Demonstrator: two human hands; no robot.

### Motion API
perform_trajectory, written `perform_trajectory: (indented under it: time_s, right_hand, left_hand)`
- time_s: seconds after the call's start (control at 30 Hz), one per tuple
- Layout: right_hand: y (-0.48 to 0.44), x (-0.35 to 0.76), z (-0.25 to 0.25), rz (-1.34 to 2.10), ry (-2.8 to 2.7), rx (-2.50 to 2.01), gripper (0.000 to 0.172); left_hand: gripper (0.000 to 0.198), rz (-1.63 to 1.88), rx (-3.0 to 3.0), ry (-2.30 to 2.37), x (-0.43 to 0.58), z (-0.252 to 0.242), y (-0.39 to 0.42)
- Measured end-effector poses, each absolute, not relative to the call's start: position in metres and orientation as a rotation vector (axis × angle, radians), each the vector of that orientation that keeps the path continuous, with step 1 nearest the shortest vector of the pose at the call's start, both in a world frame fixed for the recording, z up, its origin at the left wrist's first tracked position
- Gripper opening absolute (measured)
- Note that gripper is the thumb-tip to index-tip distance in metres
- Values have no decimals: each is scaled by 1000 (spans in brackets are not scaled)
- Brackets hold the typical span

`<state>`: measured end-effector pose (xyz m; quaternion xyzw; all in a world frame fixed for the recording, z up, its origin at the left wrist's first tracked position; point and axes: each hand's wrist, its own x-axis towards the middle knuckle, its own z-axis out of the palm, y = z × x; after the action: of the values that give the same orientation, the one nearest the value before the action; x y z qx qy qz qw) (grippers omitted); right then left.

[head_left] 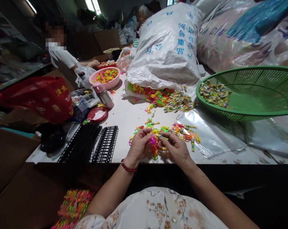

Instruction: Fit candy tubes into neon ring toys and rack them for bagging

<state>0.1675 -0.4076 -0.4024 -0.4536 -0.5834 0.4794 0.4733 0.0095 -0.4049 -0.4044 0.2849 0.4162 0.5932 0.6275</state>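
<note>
Both hands are together over a pile of small colourful plastic pieces [187, 136] near the table's front edge. My left hand [139, 145], with a red bead bracelet [129, 166] at the wrist, pinches a magenta plastic piece [153, 139] between thumb and finger. Just to its right, my right hand [176, 147] is closed, thumb against forefinger, on a small piece with a patterned tube [158, 135]. More yellow, green and orange pieces show between and below the hands. Black plastic racks [105, 144] lie to the left of my left hand.
A white sack [166, 44] spills pieces at the back. A green basket [253, 111] and clear bags [213, 136] are on the right. At the left stand a pink basin [105, 83], a flask [105, 97] and a red bag [38, 100]. Another person [62, 57] is at the back left.
</note>
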Motion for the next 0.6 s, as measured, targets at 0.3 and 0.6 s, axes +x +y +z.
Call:
perform_trajectory:
  time_s: [0.3,0.6]
  right_hand:
    - [-408,169,-413,975,-1616,-1052,21]
    - [-414,168,-410,837,-1717,-950,18]
  left_hand:
    - [25,1414,786,1000,13,-401,-409]
    - [17,1486,851,1114,17,-412,-404]
